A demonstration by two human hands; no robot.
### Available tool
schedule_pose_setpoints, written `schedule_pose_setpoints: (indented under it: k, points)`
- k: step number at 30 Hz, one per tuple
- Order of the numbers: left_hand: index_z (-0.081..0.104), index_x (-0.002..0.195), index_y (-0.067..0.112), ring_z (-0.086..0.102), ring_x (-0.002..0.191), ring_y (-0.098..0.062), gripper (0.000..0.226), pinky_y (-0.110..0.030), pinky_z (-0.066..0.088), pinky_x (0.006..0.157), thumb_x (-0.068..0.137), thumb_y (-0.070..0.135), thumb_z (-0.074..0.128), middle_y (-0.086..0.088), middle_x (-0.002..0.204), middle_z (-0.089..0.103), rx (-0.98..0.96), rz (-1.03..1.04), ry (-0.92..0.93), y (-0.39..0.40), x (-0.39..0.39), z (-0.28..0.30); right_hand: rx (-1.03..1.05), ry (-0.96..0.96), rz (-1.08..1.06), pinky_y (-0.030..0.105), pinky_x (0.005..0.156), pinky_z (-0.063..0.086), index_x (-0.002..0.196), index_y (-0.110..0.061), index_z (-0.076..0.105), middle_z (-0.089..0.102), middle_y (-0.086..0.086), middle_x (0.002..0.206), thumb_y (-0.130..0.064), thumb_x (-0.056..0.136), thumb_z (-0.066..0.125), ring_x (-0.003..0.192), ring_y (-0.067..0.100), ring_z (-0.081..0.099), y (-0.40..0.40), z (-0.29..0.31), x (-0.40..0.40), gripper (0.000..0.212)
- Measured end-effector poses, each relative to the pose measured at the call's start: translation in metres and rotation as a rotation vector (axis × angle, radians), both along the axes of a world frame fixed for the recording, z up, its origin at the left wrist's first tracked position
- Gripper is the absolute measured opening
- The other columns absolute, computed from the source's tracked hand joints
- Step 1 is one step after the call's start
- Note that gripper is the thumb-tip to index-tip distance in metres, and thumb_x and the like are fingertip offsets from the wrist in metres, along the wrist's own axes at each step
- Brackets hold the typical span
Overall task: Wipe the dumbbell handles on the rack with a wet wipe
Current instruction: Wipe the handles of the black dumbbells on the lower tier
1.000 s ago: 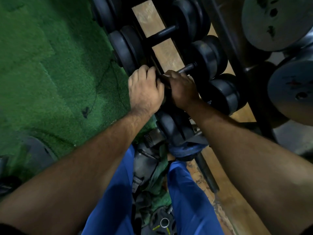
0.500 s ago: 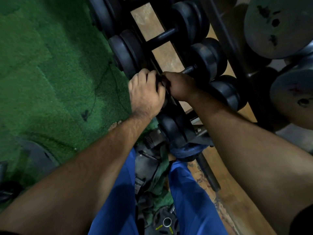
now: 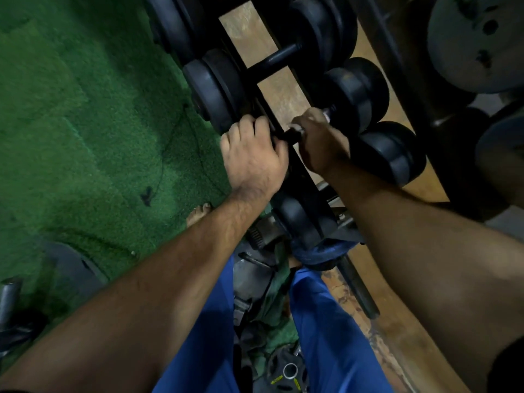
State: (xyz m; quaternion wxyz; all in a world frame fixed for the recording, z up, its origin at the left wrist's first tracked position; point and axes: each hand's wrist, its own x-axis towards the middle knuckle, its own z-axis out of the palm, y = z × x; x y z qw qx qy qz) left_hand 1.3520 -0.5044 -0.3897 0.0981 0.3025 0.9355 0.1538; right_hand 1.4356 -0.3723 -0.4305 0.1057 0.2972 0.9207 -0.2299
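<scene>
We are closing right hand (image 3: 320,140) around dumbbell handle (image 3: 293,134) on rack (image 3: 297,171), probably rubbing it; wipe hidden. Left hand (image 3: 253,157) is gripping near dumbbell end, steadying against rolling.

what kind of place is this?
Most likely a gym's free-weights area. Black dumbbells sit in a row on a rack, big weight plates are stored at the right, and green turf flooring runs alongside. Both hands are on one dumbbell handle.

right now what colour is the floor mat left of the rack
Green, like turf, clearest in the head view.
</scene>
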Motion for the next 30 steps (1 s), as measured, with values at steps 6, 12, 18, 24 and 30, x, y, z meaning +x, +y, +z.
schedule_pose_setpoints:
  k: [6, 12, 18, 24, 30]
  points:
    - [0.066, 0.097, 0.009, 0.056, 0.103, -0.032, 0.03, -0.046, 0.041, 0.093, 0.081, 0.029, 0.05, -0.011, 0.102, 0.063, -0.024, -0.103, 0.013, 0.015, -0.005, 0.002, 0.042, 0.021, -0.049, 0.033, 0.088, 0.046, 0.125, -0.036, 0.054, 0.058, -0.006, 0.129, -0.058, 0.092, 0.034, 0.105, 0.027, 0.063, 0.013, 0.001, 0.005, 0.044]
    - [0.062, 0.11, 0.014, 0.049, 0.115, -0.032, 0.029, -0.044, 0.036, 0.099, 0.092, 0.032, 0.046, -0.01, 0.117, 0.06, -0.256, -0.217, -0.072, 0.038, -0.011, -0.001, 0.045, 0.07, 0.043, 0.026, 0.076, 0.049, 0.112, -0.029, 0.062, 0.064, -0.001, 0.102, -0.021, 0.096, 0.049, 0.085, 0.017, 0.063, -0.003, 0.004, 0.005, 0.022]
    - [0.064, 0.101, 0.015, 0.052, 0.109, -0.033, 0.026, -0.045, 0.039, 0.095, 0.09, 0.031, 0.047, -0.009, 0.107, 0.064, -0.257, -0.211, -0.017, 0.036, -0.009, -0.007, 0.077, -0.013, -0.139, 0.033, 0.068, 0.033, 0.123, -0.035, 0.051, 0.055, -0.002, 0.125, -0.047, 0.085, 0.024, 0.097, 0.032, 0.062, 0.009, -0.007, 0.001, 0.048]
    - [0.064, 0.099, 0.013, 0.054, 0.106, -0.033, 0.025, -0.044, 0.04, 0.091, 0.088, 0.029, 0.047, -0.009, 0.103, 0.065, -0.235, -0.21, 0.003, 0.034, -0.009, -0.005, 0.111, -0.112, -0.229, 0.033, 0.07, 0.04, 0.115, -0.027, 0.056, 0.058, -0.002, 0.122, -0.038, 0.098, 0.041, 0.099, 0.03, 0.064, 0.018, 0.0, -0.005, 0.025]
    - [0.064, 0.102, 0.015, 0.052, 0.108, -0.032, 0.026, -0.044, 0.039, 0.095, 0.09, 0.031, 0.046, -0.008, 0.105, 0.065, -0.259, -0.205, -0.024, 0.037, -0.007, -0.009, 0.007, -0.499, 0.029, 0.041, 0.092, 0.049, 0.122, -0.026, 0.065, 0.06, 0.009, 0.128, -0.034, 0.096, 0.053, 0.113, 0.036, 0.059, 0.036, 0.018, -0.049, 0.029]
